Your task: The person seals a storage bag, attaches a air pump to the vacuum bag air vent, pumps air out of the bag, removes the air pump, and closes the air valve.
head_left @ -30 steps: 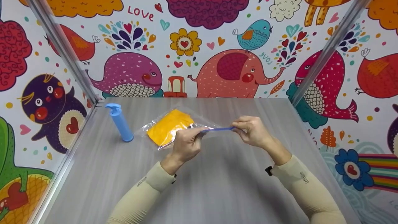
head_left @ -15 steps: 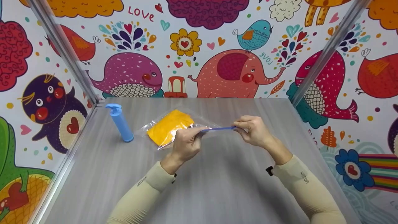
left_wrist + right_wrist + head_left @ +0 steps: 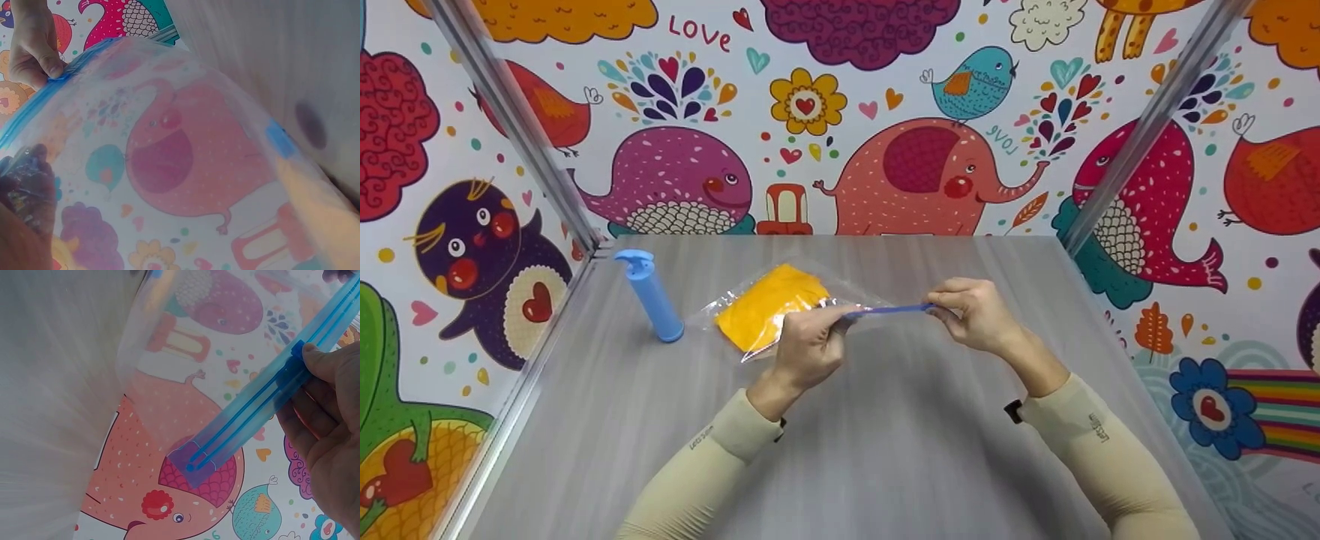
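Note:
A clear zip bag (image 3: 225, 107) is held up on edge between the two hands, its blue zip strip (image 3: 891, 309) stretched level. Inside it lies an orange folded cloth (image 3: 765, 304), toward the far left. My left hand (image 3: 810, 349) grips the strip's left end. With thumb and fingers, my right hand (image 3: 973, 315) pinches a small blue slider (image 3: 297, 350) on the strip. In the right wrist view, the strip runs on past the slider to a squared end. Clear film partly covers the left hand's fingers in the left wrist view.
A light blue hand pump (image 3: 655, 300) stands on the grey table (image 3: 885, 450), left of the bag. Printed walls (image 3: 885, 90) close off the back and both sides, with metal posts (image 3: 1155, 127) at the corners.
My right hand, with the slider, has shifted very slightly to the right. The left hand, the bag and the pump stay where they were.

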Demonstrator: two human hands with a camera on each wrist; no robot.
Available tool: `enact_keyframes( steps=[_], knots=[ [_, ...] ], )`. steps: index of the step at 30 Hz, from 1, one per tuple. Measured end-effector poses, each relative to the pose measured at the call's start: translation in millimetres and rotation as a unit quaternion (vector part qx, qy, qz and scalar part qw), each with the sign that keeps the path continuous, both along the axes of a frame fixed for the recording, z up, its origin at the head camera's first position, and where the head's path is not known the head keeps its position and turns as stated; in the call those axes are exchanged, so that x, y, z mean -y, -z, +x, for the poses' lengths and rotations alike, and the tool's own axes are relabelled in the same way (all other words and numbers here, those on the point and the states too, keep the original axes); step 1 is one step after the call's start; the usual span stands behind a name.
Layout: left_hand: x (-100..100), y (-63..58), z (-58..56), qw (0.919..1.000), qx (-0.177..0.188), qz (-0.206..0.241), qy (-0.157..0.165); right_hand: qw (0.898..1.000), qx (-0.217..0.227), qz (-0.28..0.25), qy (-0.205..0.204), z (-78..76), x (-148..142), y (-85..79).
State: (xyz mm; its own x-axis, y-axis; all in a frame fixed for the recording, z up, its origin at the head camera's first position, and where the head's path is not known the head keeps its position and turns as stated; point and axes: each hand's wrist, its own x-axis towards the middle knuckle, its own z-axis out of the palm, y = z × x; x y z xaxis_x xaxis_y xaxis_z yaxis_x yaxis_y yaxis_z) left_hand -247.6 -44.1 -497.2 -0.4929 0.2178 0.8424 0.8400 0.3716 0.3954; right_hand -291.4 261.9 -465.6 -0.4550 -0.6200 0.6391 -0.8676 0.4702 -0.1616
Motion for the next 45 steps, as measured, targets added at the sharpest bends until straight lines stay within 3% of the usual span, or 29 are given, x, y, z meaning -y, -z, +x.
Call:
enact_keyframes(
  steps=[25, 45],
  knots=[
    [4.3, -2.3, 2.2, 0.9999, 0.004, 0.005, -0.010, 1.000, -0.011, 0.003, 0.005, -2.1, -1.4, -1.6],
    [5.4, -2.8, 2.2, 0.9996, -0.011, 0.014, -0.021, 0.999, 0.021, 0.009, 0.040, -0.4, -6.5, -1.7]
  ],
)
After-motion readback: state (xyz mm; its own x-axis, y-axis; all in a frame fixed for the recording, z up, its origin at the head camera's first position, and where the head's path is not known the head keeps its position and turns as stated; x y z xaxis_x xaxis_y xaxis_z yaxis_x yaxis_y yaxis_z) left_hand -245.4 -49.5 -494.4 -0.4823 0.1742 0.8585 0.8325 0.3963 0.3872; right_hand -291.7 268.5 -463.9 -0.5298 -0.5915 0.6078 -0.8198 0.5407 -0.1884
